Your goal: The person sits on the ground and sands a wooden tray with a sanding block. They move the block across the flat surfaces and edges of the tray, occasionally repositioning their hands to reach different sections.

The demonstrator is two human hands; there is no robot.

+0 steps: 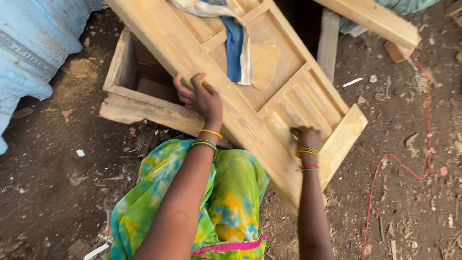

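Note:
A pale wooden door panel [269, 96] lies tilted across a rough wooden frame [139, 108]. My left hand [202, 96] rests flat on the panel's near long edge, fingers spread. My right hand [304, 137] presses on the grooved lower section of the panel, fingers curled and blurred; whether something small is under them I cannot tell. A blue and white cloth [236, 43] lies draped over the panel's middle, beside a small flat wooden piece [263, 65]. Both wrists wear bangles.
A blue plastic sheet [33, 43] lies at the left. A red cable [399, 163] runs over the dirt floor at the right. Another plank [375, 19] and a small wood block [397, 52] lie at the top right. Wood scraps litter the ground.

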